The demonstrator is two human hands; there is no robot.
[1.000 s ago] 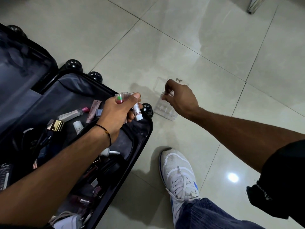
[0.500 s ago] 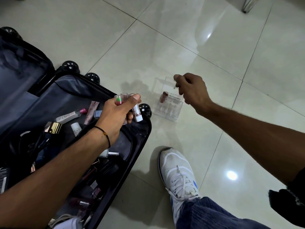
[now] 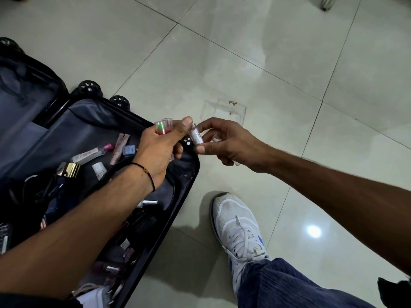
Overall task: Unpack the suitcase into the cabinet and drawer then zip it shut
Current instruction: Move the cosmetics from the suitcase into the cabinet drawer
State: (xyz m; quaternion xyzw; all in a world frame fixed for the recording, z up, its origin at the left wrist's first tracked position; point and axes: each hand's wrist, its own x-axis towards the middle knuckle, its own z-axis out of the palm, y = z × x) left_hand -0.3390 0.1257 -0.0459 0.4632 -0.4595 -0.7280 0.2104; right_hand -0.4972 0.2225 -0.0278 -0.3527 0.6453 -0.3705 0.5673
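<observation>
Head view: two bare hands were close together above the corner of one open suitcase on a pale tiled floor.

Left hand (image 3: 160, 150): fingers curled tight round several small tubes (image 3: 164, 130). Two tops showed above the fingers, one green-and-pink tube (image 3: 161, 128) and one clear tube (image 3: 168, 120). How many more sat in the fist could not be told.

Right hand (image 3: 229, 143): thumb and forefinger pinched one glittery tube (image 3: 195, 137), which was tilted. The other three fingers were loosely bent.

Glittery tube: it lay between the two hands, just beside the left thumb tip. Whether that thumb touched it could not be told.

Suitcase (image 3: 184, 196): one, black with grey lining, lying open under the left hand and forearm. Its corner was just below the right thumb.

Wheels (image 3: 89, 87): four counted. One was partly hidden between the two hands, two were beyond the left fingers, and one was at the far left edge.

Loose items left of the left knuckles: one pink-capped tube (image 3: 93, 153), one beige tube (image 3: 119, 148), one blue box (image 3: 129, 150), one white bottle (image 3: 99, 171) and one gold cap (image 3: 72, 170). More lay under the forearm, too dark to count.

Clear box (image 3: 219, 107): one, on the floor just beyond the right fingers, its near part hidden by them.

Shoe (image 3: 240, 232): one, white with blue, on the floor well below the right wrist.

Cord (image 3: 144, 172): one, black, round the left wrist.
</observation>
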